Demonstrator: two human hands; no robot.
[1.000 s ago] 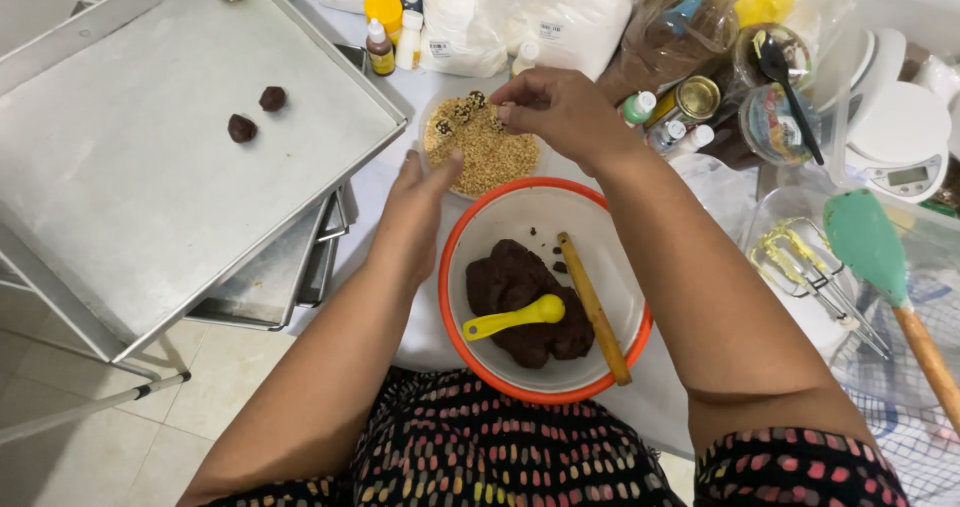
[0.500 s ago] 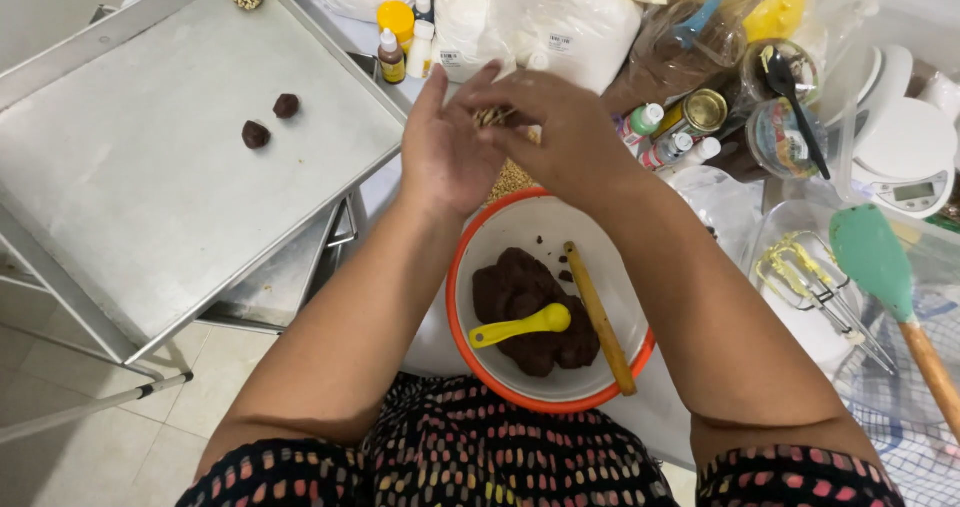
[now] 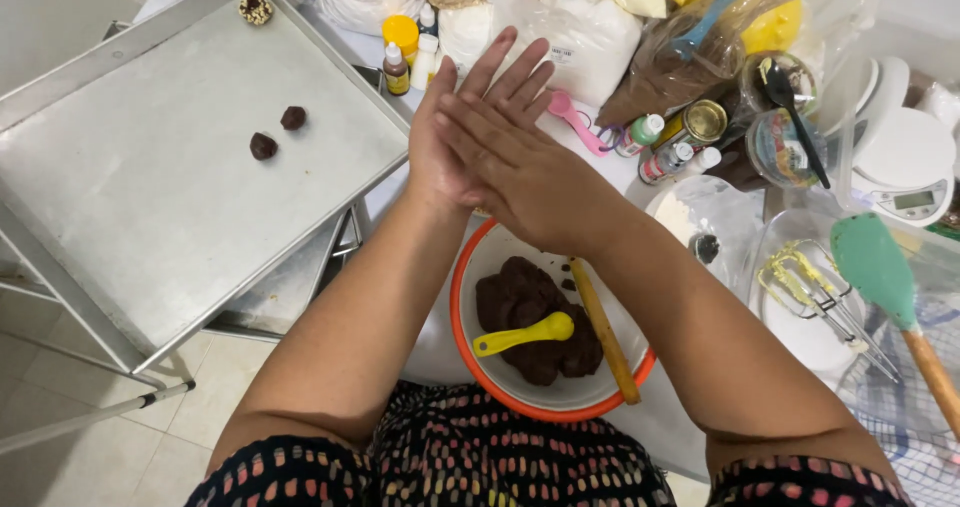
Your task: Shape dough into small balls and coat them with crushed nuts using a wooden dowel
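We press our flat left hand [image 3: 455, 132] and right hand [image 3: 520, 172] palm to palm above the orange-rimmed white bowl [image 3: 470, 352]; whatever lies between them is hidden. Two dark brown dough balls [image 3: 278, 133] sit on the far left steel tray [image 3: 130, 217], plus one sprinkled ball [image 3: 256, 8]. One large dough mass [image 3: 530, 317] remains, so most seems left. One yellow spoon [image 3: 522, 335] and one wooden stick [image 3: 604, 331] rest in the bowl.

Bare forearms; black garment [image 3: 520, 467] dotted with many-coloured oval spots
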